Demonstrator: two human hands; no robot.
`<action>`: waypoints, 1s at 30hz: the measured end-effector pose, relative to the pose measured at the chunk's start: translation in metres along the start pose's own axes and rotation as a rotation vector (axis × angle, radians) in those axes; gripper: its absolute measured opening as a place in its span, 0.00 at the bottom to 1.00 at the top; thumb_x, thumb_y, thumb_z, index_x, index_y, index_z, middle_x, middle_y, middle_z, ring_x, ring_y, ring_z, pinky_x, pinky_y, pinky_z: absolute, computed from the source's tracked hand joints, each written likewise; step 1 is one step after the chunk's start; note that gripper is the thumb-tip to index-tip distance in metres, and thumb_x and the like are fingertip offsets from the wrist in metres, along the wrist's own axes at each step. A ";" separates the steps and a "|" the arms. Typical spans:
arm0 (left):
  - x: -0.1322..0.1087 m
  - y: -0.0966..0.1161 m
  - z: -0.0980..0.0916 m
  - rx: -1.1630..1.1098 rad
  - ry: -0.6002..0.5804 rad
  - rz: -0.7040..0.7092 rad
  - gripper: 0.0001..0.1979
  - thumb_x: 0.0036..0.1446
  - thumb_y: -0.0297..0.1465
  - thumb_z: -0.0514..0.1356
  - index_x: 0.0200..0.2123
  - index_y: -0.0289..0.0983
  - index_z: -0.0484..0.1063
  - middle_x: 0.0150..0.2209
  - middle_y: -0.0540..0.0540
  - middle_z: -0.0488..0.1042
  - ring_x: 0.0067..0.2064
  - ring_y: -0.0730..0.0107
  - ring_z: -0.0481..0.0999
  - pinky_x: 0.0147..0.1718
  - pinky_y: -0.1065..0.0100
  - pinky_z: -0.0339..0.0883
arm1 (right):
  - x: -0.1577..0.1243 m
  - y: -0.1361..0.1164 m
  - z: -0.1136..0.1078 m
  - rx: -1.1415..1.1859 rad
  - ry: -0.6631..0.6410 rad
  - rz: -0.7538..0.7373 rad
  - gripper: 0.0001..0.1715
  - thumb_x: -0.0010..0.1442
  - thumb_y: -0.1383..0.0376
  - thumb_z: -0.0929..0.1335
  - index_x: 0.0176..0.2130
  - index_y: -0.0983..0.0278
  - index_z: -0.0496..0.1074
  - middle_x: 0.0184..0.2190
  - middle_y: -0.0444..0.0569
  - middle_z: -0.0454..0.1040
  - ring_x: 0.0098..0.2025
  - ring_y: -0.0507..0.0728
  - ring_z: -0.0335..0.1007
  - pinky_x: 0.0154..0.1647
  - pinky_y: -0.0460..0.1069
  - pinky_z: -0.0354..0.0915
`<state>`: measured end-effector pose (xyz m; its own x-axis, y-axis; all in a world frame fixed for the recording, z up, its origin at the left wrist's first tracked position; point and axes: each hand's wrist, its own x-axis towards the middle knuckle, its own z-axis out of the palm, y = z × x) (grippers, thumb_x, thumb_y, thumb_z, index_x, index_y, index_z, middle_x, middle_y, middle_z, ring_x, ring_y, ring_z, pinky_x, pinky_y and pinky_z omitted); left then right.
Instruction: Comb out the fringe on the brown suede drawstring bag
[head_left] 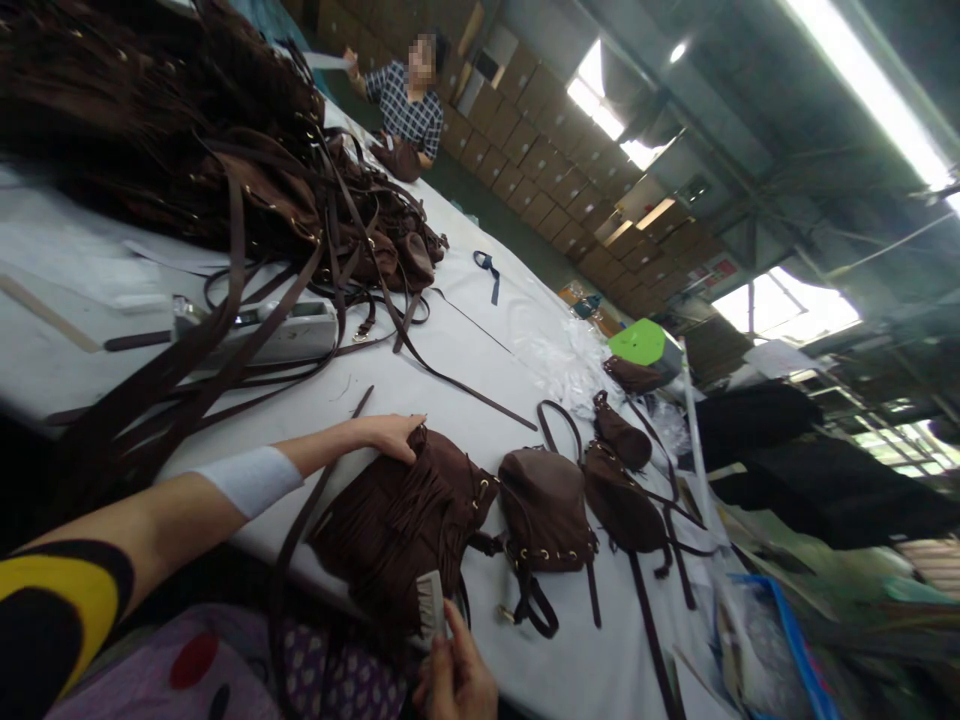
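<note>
A brown fringed bag (397, 510) lies at the near edge of the white table (457, 350). On its upper left corner rests my left hand (394, 436), its fingers closed on the bag's edge. My right hand (459, 672) holds a pale comb (432, 606) upright at the bottom of the view, the teeth facing left against the lower part of the bag and its fringe. To the right of the fringed bag sits a smooth brown bag (544, 500) with metal eyelets along its lower rim and a strap below.
A large pile of brown bags and straps (247, 170) fills the table's upper left. More brown bags (622, 490) lie at the right, near clear plastic wrapping (562, 360) and a green object (641, 343). Across the table is a person (409, 105) in a checked shirt.
</note>
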<state>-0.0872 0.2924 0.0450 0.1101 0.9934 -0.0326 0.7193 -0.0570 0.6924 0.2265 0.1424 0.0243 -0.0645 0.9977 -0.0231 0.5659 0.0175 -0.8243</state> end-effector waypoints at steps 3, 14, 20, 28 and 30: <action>0.008 0.011 0.009 0.104 -0.022 0.055 0.19 0.42 0.27 0.60 0.42 0.37 0.72 0.38 0.42 0.76 0.37 0.58 0.75 0.37 0.64 0.67 | 0.004 -0.004 0.014 0.053 -0.018 0.061 0.39 0.58 0.43 0.63 0.53 0.70 0.71 0.12 0.41 0.65 0.12 0.52 0.61 0.13 0.44 0.59; -0.045 0.031 0.029 0.272 0.045 0.585 0.12 0.49 0.20 0.54 0.35 0.39 0.70 0.36 0.45 0.74 0.40 0.63 0.72 0.54 0.60 0.56 | 0.041 -0.033 0.000 0.183 -0.091 0.175 0.46 0.55 0.42 0.66 0.59 0.72 0.63 0.20 0.43 0.69 0.19 0.53 0.66 0.17 0.46 0.63; -0.103 0.033 0.029 -0.082 0.011 0.828 0.11 0.44 0.20 0.53 0.29 0.40 0.68 0.36 0.48 0.77 0.36 0.67 0.73 0.49 0.62 0.62 | 0.100 -0.091 0.022 -0.142 -0.054 -0.172 0.28 0.63 0.56 0.60 0.56 0.68 0.68 0.23 0.47 0.75 0.22 0.55 0.70 0.26 0.47 0.67; -0.053 0.036 -0.015 -0.453 0.328 -0.001 0.15 0.62 0.37 0.57 0.48 0.35 0.69 0.48 0.44 0.71 0.45 0.60 0.73 0.44 0.56 0.70 | 0.129 -0.110 0.068 -0.244 -0.236 -0.482 0.24 0.64 0.66 0.58 0.55 0.65 0.70 0.47 0.53 0.77 0.44 0.57 0.75 0.47 0.49 0.67; -0.037 0.033 -0.013 -0.451 0.321 -0.041 0.17 0.61 0.38 0.58 0.49 0.35 0.69 0.49 0.44 0.70 0.46 0.58 0.72 0.43 0.56 0.70 | 0.115 -0.104 0.066 -0.271 -0.262 -0.493 0.24 0.64 0.67 0.58 0.55 0.65 0.70 0.46 0.54 0.77 0.44 0.57 0.75 0.45 0.48 0.68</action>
<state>-0.0758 0.2553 0.0784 -0.1774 0.9784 0.1063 0.3454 -0.0393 0.9376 0.1061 0.2513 0.0697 -0.5513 0.8194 0.1571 0.6050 0.5223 -0.6009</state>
